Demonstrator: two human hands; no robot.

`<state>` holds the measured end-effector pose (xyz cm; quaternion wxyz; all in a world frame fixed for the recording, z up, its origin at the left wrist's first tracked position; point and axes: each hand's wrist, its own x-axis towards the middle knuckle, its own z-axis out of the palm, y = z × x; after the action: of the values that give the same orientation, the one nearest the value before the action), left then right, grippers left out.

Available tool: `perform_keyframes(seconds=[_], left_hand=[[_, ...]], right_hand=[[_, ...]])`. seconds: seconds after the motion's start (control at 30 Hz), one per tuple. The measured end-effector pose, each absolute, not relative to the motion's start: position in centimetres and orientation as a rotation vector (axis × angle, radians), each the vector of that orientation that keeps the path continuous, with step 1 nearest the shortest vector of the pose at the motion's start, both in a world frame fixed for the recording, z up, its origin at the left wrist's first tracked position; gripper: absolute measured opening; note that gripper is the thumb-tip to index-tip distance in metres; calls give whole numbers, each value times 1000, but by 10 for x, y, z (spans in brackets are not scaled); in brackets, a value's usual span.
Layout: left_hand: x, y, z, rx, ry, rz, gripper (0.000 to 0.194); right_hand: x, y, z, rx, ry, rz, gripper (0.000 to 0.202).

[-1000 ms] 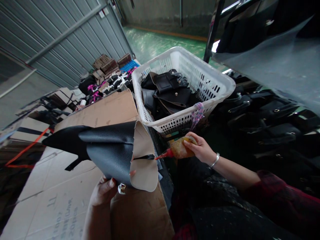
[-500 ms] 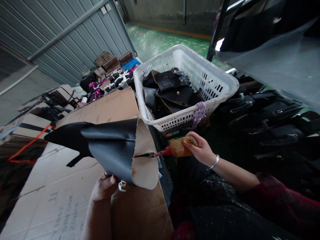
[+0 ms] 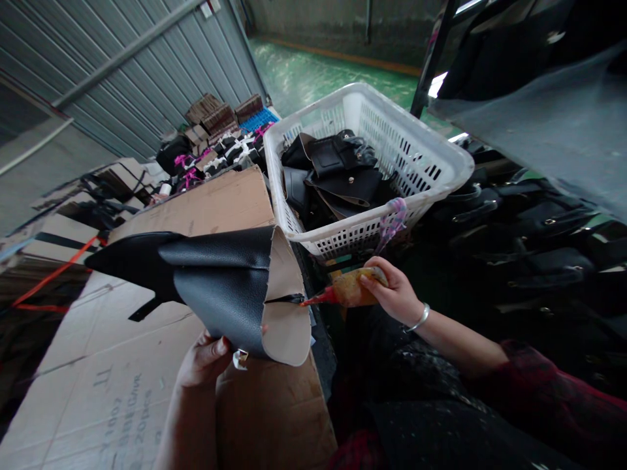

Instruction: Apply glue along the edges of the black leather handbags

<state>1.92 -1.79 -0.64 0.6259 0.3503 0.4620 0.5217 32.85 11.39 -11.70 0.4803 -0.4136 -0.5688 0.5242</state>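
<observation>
My left hand (image 3: 206,360) grips the lower edge of a black leather bag piece (image 3: 220,287), with the thumb outside and a fingertip showing inside. The piece curls open to the right, baring its beige lining (image 3: 288,326). A small gold-coloured clasp (image 3: 240,359) hangs beside my left fingers. In my right hand (image 3: 394,294) is a yellowish squeeze bottle (image 3: 355,287) with a red nozzle, held sideways. A thin dark tip (image 3: 289,299) reaches from the nozzle into the opening, against or close to the lining; contact cannot be made out.
Cardboard (image 3: 122,365) with handwriting covers the worktop under the piece. Beyond stands a white plastic basket (image 3: 416,189) holding black leather pieces. Black bags (image 3: 548,222) are heaped at right below a plastic-covered shelf (image 3: 553,117). Bundled parts (image 3: 220,153) lie at the back left.
The opening of the leather piece has shifted slightly upward, and less of my left fingertip shows inside. The bottle stays almost where it was, its tip still at the opening. The view has moved slightly.
</observation>
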Motion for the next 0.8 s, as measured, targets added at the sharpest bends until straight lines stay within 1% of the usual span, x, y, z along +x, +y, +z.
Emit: perform_keyframes(seconds=[0.07,0.23,0.33,0.37,0.5,0.63,0.7,0.8], left_hand=[[20,-17,-6,796,1058,1204,18],[20,-18,-5,777,1113,1185,26],[20,-18,-5,751,1148,1188,19],[20,-18,-6,736,1164,1195,19],[20,-19,-7,700,1197,1218,32],[20,-18,-6,712,1192,1211,46],[20,-18,-5,722,1183,1195,42],[20,-18,-4,740,1176,1184,29]], right_hand=[[329,116,-117,-1024,-1356,1281,25],[328,121,-117,-1066,-1267,1293,31],[326,120,-120,-1065,-1265,1341,35],[326,119,-121,-1063,-1254,1371,36],[329,112,-123,-1026,-1230,1484,37],[330,110,-121,-1001,-1249,1476,34],[330,113,-121,-1023,-1230,1437,34],[326,118,-123,-1058,-1180,1388,35]])
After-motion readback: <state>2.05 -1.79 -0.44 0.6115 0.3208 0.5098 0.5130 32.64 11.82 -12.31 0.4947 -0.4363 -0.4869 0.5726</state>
